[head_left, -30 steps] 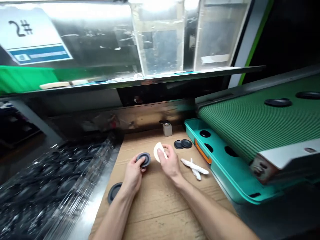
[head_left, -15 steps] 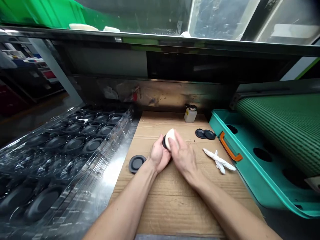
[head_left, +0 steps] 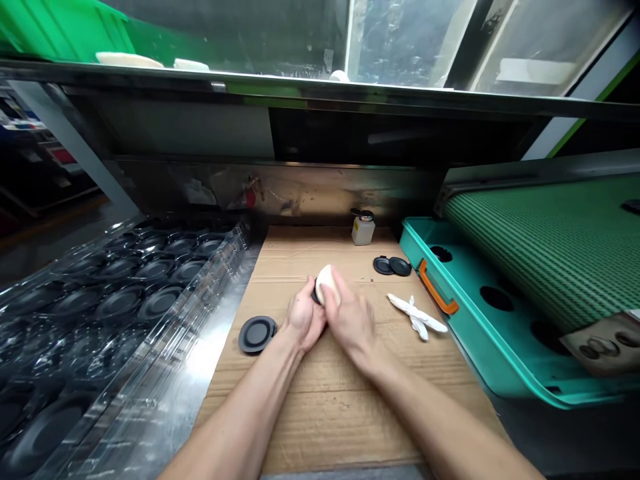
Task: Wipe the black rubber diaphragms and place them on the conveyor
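Black round disc (head_left: 317, 294) held between both hands, mid-surface, mostly hidden; only a dark edge shows at the fingertips.

Head view only.
- Left hand (head_left: 301, 317): fingers curled shut round the disc from its left side, gripping it on edge.
- Right hand (head_left: 350, 320): closed on a white pad (head_left: 326, 283), pressed against the disc's face from the right. Right hand blurred.
- Disc lies at the meeting point of the two hands, slightly ahead of the knuckles; no long axis, being round. Both hands equally near, each in contact.
- Second black disc (head_left: 257, 334) flat on the cardboard surface (head_left: 330, 407), just left of the left hand, apart from it.
- Pair of small black caps (head_left: 392, 266) ahead and right of the right hand.
- White twisted cloth (head_left: 417, 319) right of the right hand, near the teal tray (head_left: 450, 333).
- Small bottle (head_left: 363, 229) well ahead.
- Clear trays of discs (head_left: 125, 293) far left.
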The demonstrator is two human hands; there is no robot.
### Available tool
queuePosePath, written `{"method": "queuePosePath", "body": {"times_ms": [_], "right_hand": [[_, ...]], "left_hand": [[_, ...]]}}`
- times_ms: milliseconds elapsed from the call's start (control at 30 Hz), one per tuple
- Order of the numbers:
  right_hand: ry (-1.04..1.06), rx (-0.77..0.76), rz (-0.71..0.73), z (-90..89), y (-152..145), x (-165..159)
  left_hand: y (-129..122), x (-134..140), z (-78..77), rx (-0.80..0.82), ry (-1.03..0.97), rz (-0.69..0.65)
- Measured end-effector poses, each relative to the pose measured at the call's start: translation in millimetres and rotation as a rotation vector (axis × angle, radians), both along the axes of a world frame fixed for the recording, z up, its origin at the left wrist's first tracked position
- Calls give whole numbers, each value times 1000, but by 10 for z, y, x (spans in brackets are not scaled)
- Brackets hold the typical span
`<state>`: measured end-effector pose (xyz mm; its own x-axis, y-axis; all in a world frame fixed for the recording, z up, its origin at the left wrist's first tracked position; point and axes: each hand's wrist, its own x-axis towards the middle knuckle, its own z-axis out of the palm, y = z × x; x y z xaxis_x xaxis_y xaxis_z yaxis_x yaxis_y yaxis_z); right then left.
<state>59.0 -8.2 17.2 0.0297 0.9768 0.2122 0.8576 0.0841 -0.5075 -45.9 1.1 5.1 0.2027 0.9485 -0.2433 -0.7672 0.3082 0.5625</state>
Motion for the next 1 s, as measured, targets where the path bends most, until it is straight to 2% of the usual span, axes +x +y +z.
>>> {"method": "queuePosePath", "body": {"times_ms": [233, 367, 533, 600, 700, 800, 833, 933, 1000], "right_hand": [[305, 111, 164, -55, 33, 89], [439, 127, 174, -51, 65, 71], [537, -56, 415, -75, 104, 159], [572, -69, 389, -65, 137, 207], [580, -32, 338, -27, 177, 238], [520, -184, 481, 24, 185, 283], [487, -214, 477, 40, 184, 308], [396, -115, 353, 74, 176, 373], [364, -104, 402, 82, 173, 370]], "left_hand": [[12, -11, 15, 56, -53, 79], [-25, 78, -20, 63, -20, 61], [-30, 64, -56, 24, 3, 94], [-24, 63, -58, 36, 8, 69], [-21, 76, -63, 40, 44, 94], [-21, 74, -65, 16, 36, 94], [-21, 71, -64, 13, 32, 85], [-22, 72, -54, 27, 45, 77], [-23, 84, -45, 38, 56, 65]]}}
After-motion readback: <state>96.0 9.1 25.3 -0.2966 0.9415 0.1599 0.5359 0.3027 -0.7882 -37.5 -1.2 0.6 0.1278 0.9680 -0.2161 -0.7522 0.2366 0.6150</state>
